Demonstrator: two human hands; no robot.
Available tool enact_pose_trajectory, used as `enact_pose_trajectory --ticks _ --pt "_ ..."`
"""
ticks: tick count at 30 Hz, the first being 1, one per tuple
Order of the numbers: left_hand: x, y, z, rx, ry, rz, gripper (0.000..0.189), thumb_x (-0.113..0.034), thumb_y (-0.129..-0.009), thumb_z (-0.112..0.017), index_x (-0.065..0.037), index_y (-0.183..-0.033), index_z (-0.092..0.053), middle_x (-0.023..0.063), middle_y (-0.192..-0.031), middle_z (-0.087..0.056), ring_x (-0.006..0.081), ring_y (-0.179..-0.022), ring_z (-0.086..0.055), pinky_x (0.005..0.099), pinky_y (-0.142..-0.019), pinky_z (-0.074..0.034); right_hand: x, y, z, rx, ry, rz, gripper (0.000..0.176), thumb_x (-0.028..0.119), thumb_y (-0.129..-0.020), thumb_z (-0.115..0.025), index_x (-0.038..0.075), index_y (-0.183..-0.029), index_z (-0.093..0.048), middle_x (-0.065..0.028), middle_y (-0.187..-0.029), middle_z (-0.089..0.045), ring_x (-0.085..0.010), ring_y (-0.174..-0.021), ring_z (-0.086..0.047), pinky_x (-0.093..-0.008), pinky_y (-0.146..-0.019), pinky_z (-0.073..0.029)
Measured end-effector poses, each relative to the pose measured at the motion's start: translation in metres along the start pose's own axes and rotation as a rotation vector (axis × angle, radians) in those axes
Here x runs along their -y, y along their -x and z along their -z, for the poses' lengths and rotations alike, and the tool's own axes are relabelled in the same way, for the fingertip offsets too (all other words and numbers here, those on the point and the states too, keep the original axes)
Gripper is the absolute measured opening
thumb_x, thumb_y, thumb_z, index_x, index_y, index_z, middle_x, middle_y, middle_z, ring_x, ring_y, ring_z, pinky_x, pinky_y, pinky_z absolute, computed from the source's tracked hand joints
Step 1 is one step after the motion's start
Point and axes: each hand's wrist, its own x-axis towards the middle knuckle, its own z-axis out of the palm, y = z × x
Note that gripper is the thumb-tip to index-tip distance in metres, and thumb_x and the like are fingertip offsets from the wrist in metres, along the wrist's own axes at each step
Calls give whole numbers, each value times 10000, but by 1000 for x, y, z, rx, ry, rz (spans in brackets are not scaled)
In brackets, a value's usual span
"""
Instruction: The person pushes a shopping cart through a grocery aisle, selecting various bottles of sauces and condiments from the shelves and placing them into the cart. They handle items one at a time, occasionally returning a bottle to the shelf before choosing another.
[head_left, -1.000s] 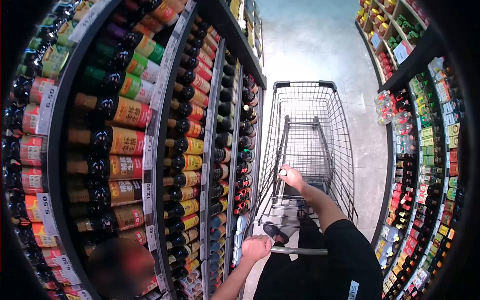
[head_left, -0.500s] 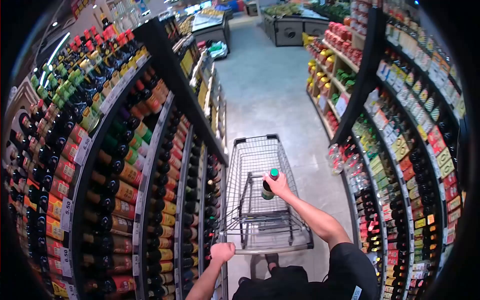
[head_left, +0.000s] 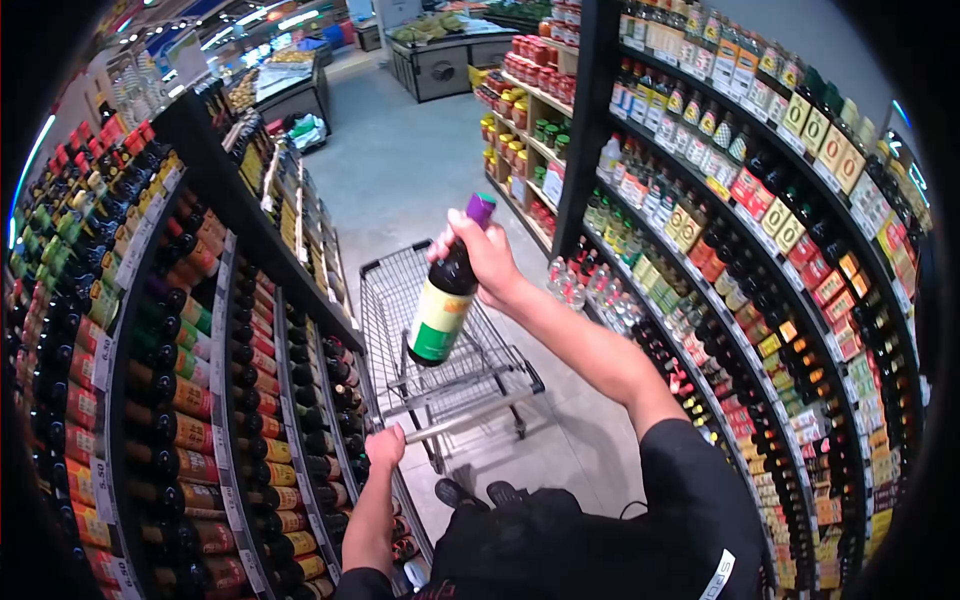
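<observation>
My right hand [head_left: 480, 255] is closed round the neck of a dark glass bottle [head_left: 440, 318] with a purple neck wrap, a green cap top and a yellow-and-green label. The bottle is tilted, its base toward the lower left, above the wire shopping cart [head_left: 376, 285]. At the cart's near end, my left hand [head_left: 384, 445] is wrapped round the left part of the push handle [head_left: 478, 416]. The lower part of the cart basket is partly hidden behind the bottle and my right arm.
A shelf of dark bottles [head_left: 190, 430] with price tags runs close along the left. On the right, another shelf [head_left: 740, 230] holds bottles and boxes. Red-lidded jars [head_left: 540, 75] stand farther on. Grey floor [head_left: 400, 150] leads to produce stands [head_left: 450, 65] at the back.
My right hand has lifted the bottle up toward me, from low over the cart, and its label now shows. My view has turned right. The left hand stays on the handle.
</observation>
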Motion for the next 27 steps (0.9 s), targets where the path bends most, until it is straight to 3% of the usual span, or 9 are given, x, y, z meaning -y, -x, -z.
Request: enact_pose_trajectory --ticks 12,13,14,16,18,20,22,24,27 --pt "23 -39 6 -114 175 -177 444 -384 -942 -361 -73 -952 -679 218 -915 -676 375 -900 -635 468 -857 -431 -14 -50 -88 -71 -71 -126 310 330 -880 -651 75 -741 -544 -82 -689 -610 -220 -668 -655 -351 -670 -536" --pt "19 -39 18 -141 302 -154 399 -380 -947 -408 -68 -957 -657 210 -883 -675 369 -893 -636 451 -846 -445 -19 -53 -94 -70 -71 -122 310 330 -880 -651 75 -741 -544 -82 -689 -610 -220 -668 -655 -351 -670 -536" --pt "17 -40 26 -142 680 -135 422 -409 -977 -406 -52 -1034 -624 182 -921 -681 315 -926 -646 417 -835 -460 -25 -56 -99 -66 -67 -126 315 334 -881 -651 73 -740 -544 -81 -690 -609 -220 -669 -654 -352 -669 -534" --pt "12 -57 46 -260 1103 -235 496 -470 -999 -365 -50 -1195 -543 127 -1048 -665 263 -988 -629 377 -843 -473 -31 -62 -115 -43 -59 -130 323 337 -888 -645 70 -738 -540 -82 -688 -604 -220 -668 -648 -356 -672 -530" --pt "7 -65 89 -67 1719 -207 616 -558 -993 -290 -71 -1350 -412 103 -1221 -591 256 -1058 -591 378 -871 -479 -41 -66 -127 -9 -63 -105 323 328 -898 -634 66 -734 -538 -83 -685 -601 -219 -663 -646 -353 -676 -529" --pt "-15 -26 174 -8 2123 -306 755 -669 -941 -280 -70 -1395 -350 146 -1310 -511 282 -1111 -556 466 -955 -438 -49 -66 -140 22 -48 -118 327 316 -914 -613 55 -731 -543 -84 -685 -603 -205 -658 -641 -345 -669 -529" --pt "-24 0 225 -11 2238 -464 845 -735 -898 -264 -76 -1426 -292 153 -1361 -450 288 -1129 -541 502 -921 -468 -62 -69 -149 80 -20 -120 337 316 -926 -597 50 -727 -551 -81 -679 -605 -192 -654 -639 -332 -657 -529" --pt "-25 11 251 -74 2244 -483 839 -730 -895 -292 -78 -1423 -294 146 -1304 -488 277 -1096 -559 467 -875 -511 -66 -67 -160 112 54 -132 330 311 -932 -588 55 -727 -558 -68 -671 -608 -178 -649 -635 -320 -651 -527" --pt "-18 -2 251 -228 2143 -284 626 -586 -969 -349 -65 -1305 -432 105 -1141 -587 234 -976 -613 381 -759 -540 -87 -76 -168 148 -7 -174 328 311 -904 -619 37 -725 -592 -63 -665 -626 -154 -597 -624 -293 -618 -516"
